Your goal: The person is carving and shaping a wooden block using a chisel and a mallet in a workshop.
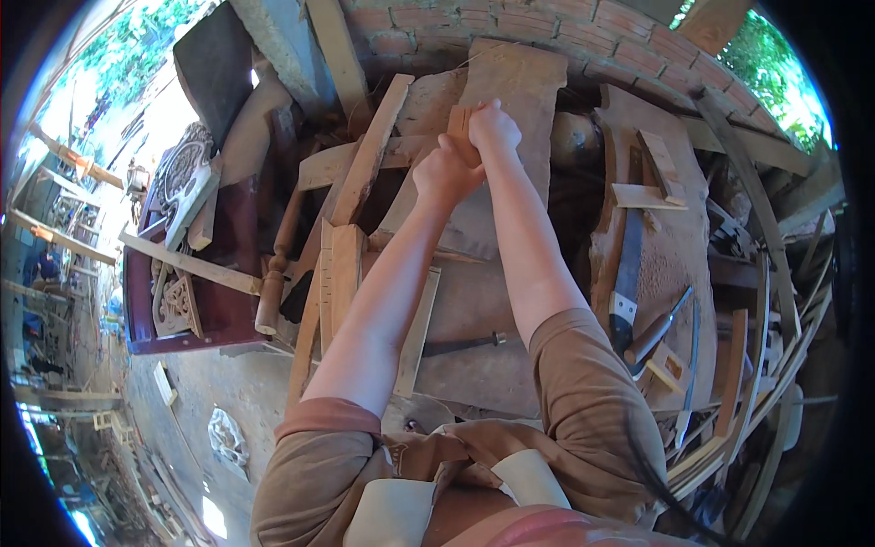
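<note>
Both forearms reach up to the middle of the view, over a large weathered board (512, 68). My left hand (444, 171) and my right hand (495, 129) grip a small orange-brown wooden piece (461, 121), the right one higher up. Much of the piece is hidden by my fingers. Below my left hand lie pale planks (347, 281) and a dark slim bar with a metal end (456, 344). A long upright plank (374, 146) leans to the left of my hands.
A turned wooden post (273, 292), maroon panel (232, 296) and carved wood (180, 173) stand left. At right, a slab (674, 264) carries a long dark blade (628, 264), offcuts and tools, beside curved strips (756, 365). A brick wall (620, 50) runs behind.
</note>
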`<state>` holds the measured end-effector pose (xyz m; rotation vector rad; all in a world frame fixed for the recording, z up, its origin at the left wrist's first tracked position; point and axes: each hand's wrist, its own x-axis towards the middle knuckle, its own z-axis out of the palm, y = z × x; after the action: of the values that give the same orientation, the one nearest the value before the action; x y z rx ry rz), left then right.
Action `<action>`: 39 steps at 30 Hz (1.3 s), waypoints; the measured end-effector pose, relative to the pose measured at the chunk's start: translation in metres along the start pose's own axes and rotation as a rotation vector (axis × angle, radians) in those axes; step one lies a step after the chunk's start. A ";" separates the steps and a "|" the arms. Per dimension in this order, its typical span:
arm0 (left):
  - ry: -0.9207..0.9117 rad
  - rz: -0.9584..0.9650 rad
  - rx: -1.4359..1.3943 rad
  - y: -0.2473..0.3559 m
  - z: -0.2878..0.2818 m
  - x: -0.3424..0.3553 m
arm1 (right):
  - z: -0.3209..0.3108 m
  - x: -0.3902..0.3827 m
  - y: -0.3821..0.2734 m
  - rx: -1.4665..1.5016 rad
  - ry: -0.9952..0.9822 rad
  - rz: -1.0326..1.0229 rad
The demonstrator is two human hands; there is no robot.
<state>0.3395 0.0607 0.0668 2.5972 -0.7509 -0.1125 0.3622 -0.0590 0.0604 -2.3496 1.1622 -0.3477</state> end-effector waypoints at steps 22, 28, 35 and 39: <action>0.049 0.098 0.181 -0.027 -0.034 -0.107 | -0.036 -0.173 0.087 0.350 0.126 -0.205; 0.332 0.768 -0.056 -0.056 -0.016 -0.176 | -0.117 -0.344 0.202 0.909 -0.349 0.094; 0.185 0.768 -0.182 -0.082 -0.001 -0.254 | -0.147 -0.483 0.337 1.218 0.488 0.633; 0.162 0.677 -0.291 -0.078 0.018 -0.269 | -0.156 -0.495 0.371 1.789 0.685 0.722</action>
<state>0.1462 0.2544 0.0062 1.9366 -1.3826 0.1779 -0.2531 0.0941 -0.0099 -0.2231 1.0218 -1.2450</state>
